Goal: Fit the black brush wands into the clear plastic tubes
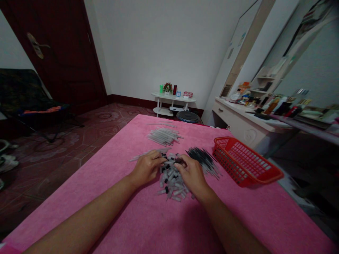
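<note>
My left hand (146, 168) rests on the pink table (148, 218), fingers curled round a clear pen barrel (148, 153) that sticks out to the left. My right hand (192, 173) lies beside it, fingers pinched on a small dark piece I cannot make out. Both hands meet over a heap of small clear and black pen caps (172, 180). A pile of clear pen barrels (164, 136) lies farther back. A bundle of black refills (202, 158) lies just right of my right hand.
A red plastic basket (245, 163) stands at the table's right side. Beyond are a white low shelf (173, 100) with small items, a cluttered dresser (254, 120) at right, a dark door (60, 53) and a folding chair (29, 102) at left.
</note>
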Motion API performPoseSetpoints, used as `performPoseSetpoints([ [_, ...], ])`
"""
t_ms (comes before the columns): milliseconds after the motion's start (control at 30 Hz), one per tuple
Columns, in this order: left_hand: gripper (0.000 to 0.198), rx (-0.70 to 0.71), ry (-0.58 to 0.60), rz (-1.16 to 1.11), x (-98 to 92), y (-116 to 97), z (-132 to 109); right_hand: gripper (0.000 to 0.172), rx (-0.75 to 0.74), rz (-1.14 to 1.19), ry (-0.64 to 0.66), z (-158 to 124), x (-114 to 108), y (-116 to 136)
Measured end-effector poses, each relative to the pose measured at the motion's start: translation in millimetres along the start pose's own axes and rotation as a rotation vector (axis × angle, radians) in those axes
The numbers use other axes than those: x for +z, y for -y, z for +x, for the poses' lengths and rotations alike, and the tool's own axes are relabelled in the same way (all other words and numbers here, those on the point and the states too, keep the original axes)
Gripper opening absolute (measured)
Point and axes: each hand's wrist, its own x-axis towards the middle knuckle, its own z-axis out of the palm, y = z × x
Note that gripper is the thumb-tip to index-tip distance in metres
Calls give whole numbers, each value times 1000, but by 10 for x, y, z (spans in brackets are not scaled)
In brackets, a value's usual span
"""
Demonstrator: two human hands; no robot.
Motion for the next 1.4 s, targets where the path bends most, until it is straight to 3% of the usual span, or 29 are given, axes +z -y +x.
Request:
performPoseSetpoints([
  [100,26,10,-4,-12,0,3,5,27,6,-74,25,1,-17,2],
  [267,26,3,0,-9,4,8,1,14,-34,-99,8,-4,-37,6],
  [367,26,2,21,-13,4,6,-4,33,-8,-149,48,-9,-39,5],
  [533,26,6,20,-38,11,2,-3,17,-45,-125,27,-7,-44,12],
  [667,25,16,29,-55,13,-2,1,34,-26,-154,60,-4,-54,21],
  [800,25,6,39,-58,5,-9,1,20,-36,-126,32,2,-61,26],
  [933,27,25,43,-56,7,-11,1,38,2,-156,82,2,-72,35],
  [1067,26,19,40,-52,14,-3,1,24,-23,-125,82,1,-85,50],
  [1200,29,22,59,-75,13,3,1,35,7,-149,98,-1,-91,62],
  [1333,28,20,57,-82,11,0,0,27,24,-139,93,2,-85,58],
  [1400,29,29,67,-92,12,-5,-1,34,53,-149,96,5,-75,45],
])
